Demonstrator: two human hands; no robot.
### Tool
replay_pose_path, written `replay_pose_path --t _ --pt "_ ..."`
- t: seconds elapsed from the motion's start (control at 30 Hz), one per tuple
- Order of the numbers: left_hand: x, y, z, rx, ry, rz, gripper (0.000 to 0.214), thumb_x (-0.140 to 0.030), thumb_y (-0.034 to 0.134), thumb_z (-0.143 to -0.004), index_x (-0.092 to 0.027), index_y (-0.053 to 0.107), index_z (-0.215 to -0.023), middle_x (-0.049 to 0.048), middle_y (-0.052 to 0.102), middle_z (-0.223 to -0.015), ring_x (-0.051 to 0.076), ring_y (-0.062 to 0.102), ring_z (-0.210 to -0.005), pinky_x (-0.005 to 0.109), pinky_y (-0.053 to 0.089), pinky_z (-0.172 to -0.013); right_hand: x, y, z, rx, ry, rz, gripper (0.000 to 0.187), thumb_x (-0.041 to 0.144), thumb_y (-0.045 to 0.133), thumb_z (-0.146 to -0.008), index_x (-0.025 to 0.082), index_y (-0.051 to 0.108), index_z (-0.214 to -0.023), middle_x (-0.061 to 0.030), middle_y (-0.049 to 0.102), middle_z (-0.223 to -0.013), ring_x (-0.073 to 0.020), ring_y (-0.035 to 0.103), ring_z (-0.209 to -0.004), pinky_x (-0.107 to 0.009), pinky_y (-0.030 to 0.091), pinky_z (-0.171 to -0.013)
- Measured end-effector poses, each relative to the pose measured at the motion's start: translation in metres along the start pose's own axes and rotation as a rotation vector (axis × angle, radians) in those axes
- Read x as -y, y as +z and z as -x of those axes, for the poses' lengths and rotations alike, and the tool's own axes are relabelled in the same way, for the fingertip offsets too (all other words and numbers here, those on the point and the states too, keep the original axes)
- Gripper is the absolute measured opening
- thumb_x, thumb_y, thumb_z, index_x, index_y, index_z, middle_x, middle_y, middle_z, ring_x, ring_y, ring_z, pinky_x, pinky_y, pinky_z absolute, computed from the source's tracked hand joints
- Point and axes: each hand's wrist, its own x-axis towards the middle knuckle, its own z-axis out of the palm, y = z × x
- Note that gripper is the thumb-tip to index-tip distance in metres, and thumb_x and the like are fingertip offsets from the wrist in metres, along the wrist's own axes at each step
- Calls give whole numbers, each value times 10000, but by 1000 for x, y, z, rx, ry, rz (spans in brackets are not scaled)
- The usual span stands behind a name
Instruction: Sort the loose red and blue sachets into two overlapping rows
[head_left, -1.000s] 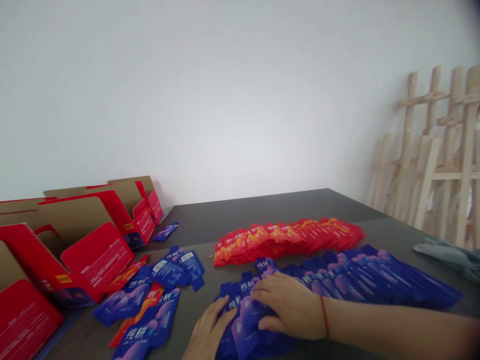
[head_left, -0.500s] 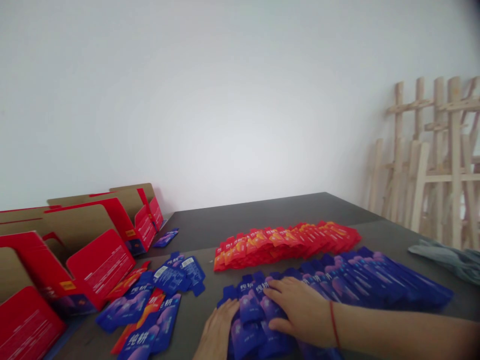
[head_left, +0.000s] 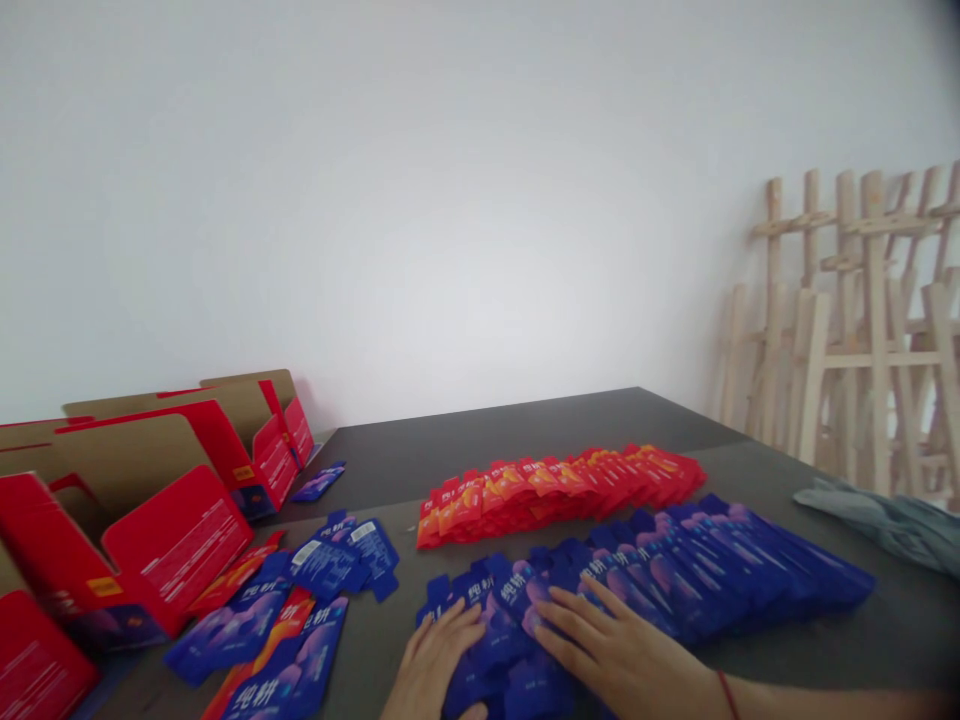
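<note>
A long overlapping row of blue sachets (head_left: 675,570) lies across the dark table (head_left: 525,425). My right hand (head_left: 622,655) rests flat on the row's near left end, fingers spread. Just to its left, my left hand (head_left: 435,665) presses flat on the same end of the row, fingers stretched out. Behind the blue row runs a parallel row of red sachets (head_left: 559,482). Neither hand grips anything.
Loose blue and red sachets (head_left: 292,610) lie scattered at the left. Folded red-and-brown cardboard display boxes (head_left: 142,490) stand along the left edge. A grey cloth (head_left: 885,520) lies at the right, with wooden frames (head_left: 847,330) leaning on the wall behind.
My right hand has slid right and nearer along the blue row, its fingers spreading flat. The left hand has followed. The view has shifted slightly.
</note>
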Motion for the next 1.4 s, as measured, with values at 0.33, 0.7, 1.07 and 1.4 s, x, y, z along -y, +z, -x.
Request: replay_pose_path --t 0.33,0.7,1.07,1.4 --pt "0 5 3 -75 -50 44 583 -636 573 -816 -377 525 -1335 63 551 -1420 285 478 -1327 453 401 -1092 -4 -1 -26 16 31 -207 696 588 600 -809 177 512 -1363 -186 560 -1288 -345 515 -1153 -505 412 -966" --pt "-8 18 2 -109 -58 -36 613 -614 587 -817 -327 495 -1352 90 585 -1385 304 511 -1297 517 410 -1075 9 -6 -15 138 199 -296 565 246 602 -840 138 509 -1387 -168 524 -1391 -308 462 -1280 -446 346 -1093" --pt "-23 -6 -2 -121 -22 12 510 -410 603 -867 -306 482 -1351 99 588 -1370 284 519 -1290 483 443 -1063 -16 -27 -56 79 205 -307 288 290 619 -768 152 636 -1020 -87 629 -1032 -229 592 -926 -347 461 -844" --pt "-19 -3 -3 -180 28 -8 500 -395 624 -857 -315 475 -1328 86 612 -1340 262 562 -1248 453 496 -1016 -24 6 -84 109 43 158 255 193 556 -879 82 651 -1087 -143 710 -966 -250 631 -889 -365 471 -808"
